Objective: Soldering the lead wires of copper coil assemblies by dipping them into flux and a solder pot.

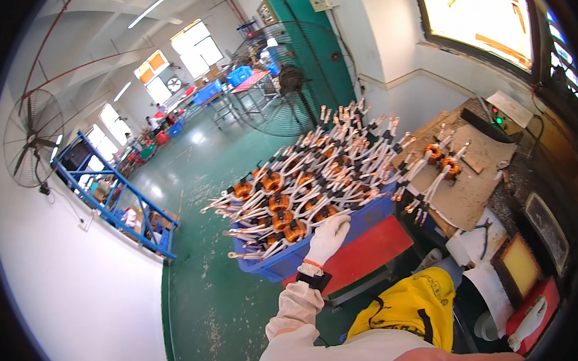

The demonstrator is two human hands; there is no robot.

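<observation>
My left hand (330, 238), in a white glove, is at the near rim of a blue plastic crate (260, 269). Its fingers are bent and closed over that rim, with their tips partly hidden. Heaped in the crate are copper-wound ring coils (282, 219) with white sleeved leads and copper lugs. A dark band sits on my left wrist. At the lower right, a white-gloved shape that seems to be my right hand (530, 321) lies against a red box-like thing (551, 301). Its fingers cannot be made out.
Beneath the crate is a red-topped stand (369, 248). On the workbench at right, more coils (450, 168) lie on cardboard (473, 195), near pliers (485, 236) and a control box (507, 114). A yellow cloth (414, 307) is close in front of me. Beyond are a floor fan (291, 78) and blue shelving (122, 200).
</observation>
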